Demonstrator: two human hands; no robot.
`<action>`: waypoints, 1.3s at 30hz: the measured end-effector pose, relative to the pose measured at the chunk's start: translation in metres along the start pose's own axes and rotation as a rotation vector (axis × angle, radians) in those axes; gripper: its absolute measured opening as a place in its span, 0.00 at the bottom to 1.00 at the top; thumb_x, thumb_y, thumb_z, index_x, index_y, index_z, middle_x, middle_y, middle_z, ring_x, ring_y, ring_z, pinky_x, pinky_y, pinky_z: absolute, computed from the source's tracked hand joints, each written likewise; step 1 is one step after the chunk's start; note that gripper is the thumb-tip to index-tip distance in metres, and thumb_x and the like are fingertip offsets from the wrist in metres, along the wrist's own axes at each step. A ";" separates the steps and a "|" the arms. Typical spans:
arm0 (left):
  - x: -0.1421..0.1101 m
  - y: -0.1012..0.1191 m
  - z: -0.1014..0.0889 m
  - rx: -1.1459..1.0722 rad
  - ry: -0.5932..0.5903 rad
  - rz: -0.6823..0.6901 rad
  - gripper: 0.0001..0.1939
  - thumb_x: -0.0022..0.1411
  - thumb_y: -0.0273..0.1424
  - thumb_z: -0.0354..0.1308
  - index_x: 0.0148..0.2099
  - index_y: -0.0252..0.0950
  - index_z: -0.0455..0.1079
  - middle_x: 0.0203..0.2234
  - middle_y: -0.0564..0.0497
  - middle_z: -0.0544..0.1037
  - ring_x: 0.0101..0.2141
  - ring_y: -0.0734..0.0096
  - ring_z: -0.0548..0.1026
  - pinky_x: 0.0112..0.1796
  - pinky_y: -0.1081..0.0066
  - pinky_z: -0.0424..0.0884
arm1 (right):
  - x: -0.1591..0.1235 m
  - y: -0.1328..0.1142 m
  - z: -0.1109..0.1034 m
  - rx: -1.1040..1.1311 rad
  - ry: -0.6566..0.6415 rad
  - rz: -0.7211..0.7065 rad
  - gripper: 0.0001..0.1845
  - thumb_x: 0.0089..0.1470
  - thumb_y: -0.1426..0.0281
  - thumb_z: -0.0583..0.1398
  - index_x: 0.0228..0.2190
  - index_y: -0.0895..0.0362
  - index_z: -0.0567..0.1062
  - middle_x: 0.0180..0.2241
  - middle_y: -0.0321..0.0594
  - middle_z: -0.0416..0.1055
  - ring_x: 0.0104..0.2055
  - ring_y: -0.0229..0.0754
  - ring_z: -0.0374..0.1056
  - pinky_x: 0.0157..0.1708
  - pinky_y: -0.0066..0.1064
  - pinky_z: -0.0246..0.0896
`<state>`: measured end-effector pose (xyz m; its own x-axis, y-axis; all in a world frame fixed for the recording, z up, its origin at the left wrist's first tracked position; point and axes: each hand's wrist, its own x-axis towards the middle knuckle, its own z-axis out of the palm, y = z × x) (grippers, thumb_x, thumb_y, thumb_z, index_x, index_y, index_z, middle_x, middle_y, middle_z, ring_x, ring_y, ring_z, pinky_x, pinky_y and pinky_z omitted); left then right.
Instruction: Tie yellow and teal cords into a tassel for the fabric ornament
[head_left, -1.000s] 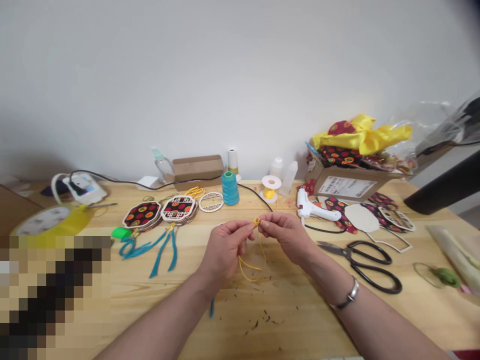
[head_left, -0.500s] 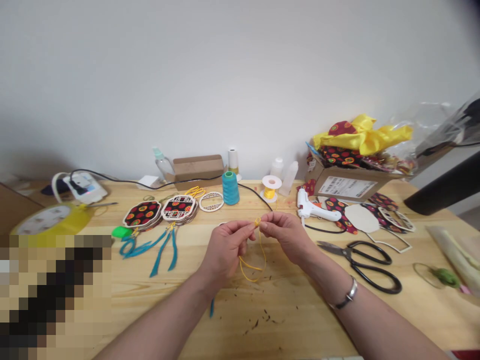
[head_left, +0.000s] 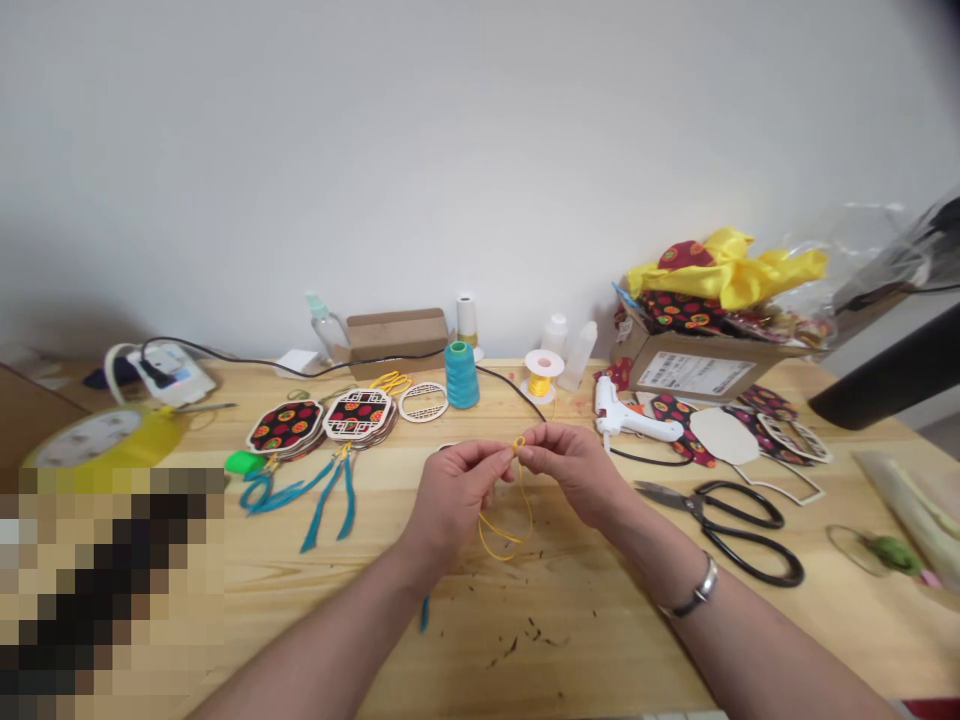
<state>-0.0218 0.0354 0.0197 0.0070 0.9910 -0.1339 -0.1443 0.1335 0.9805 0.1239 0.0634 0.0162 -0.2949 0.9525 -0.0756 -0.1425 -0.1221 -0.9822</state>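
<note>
A thin yellow cord (head_left: 531, 510) is pinched between my two hands, with a small loop standing up at the fingertips and a slack length hanging below. My left hand (head_left: 459, 495) closes thumb and forefinger on it from the left. From the right, my right hand (head_left: 571, 468) pinches the cord close by, so the fingertips nearly meet. A blue-green strip (head_left: 424, 614) shows below my left wrist; what it hangs from is hidden by the hand. Behind the hands stand a teal thread cone (head_left: 461, 376) and a spool of yellow cord (head_left: 540, 384).
Black-handled scissors (head_left: 742, 535) lie right of my right forearm, behind them a white glue gun (head_left: 637, 422). Stacked fabric-covered ornaments (head_left: 358, 415) with teal tassels lie at left. A cardboard box (head_left: 694, 375) of fabric stands back right. Dark scraps (head_left: 532, 635) dot the wooden table (head_left: 315, 620).
Very little differs. My fingertips and the small yellow loop have shifted slightly to the right, and both hands keep their pinch on the cord.
</note>
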 end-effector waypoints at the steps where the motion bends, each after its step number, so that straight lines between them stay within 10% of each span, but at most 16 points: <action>1: 0.000 0.000 0.000 0.028 0.003 0.011 0.09 0.49 0.35 0.61 0.26 0.33 0.73 0.18 0.55 0.70 0.14 0.85 0.55 0.17 0.78 0.51 | 0.000 0.000 0.000 0.002 0.000 0.000 0.10 0.37 0.66 0.66 0.22 0.59 0.72 0.20 0.32 0.67 0.24 0.32 0.58 0.27 0.27 0.52; 15: -0.004 0.007 0.003 0.202 0.050 0.093 0.06 0.50 0.32 0.61 0.27 0.35 0.74 0.18 0.54 0.73 0.17 0.80 0.62 0.19 0.77 0.58 | 0.001 0.001 -0.007 0.159 -0.107 0.139 0.11 0.37 0.68 0.67 0.24 0.61 0.73 0.19 0.32 0.67 0.20 0.29 0.54 0.23 0.25 0.46; 39: -0.005 0.001 0.000 0.409 0.070 0.312 0.06 0.53 0.30 0.57 0.31 0.35 0.74 0.21 0.54 0.75 0.24 0.76 0.70 0.26 0.77 0.65 | 0.000 0.001 -0.005 -0.009 -0.019 -0.019 0.08 0.39 0.68 0.66 0.24 0.59 0.75 0.24 0.33 0.70 0.27 0.32 0.63 0.31 0.27 0.56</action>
<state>-0.0224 0.0307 0.0209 -0.0431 0.9830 0.1782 0.2695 -0.1604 0.9496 0.1288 0.0649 0.0141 -0.3105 0.9490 -0.0537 -0.1398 -0.1015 -0.9850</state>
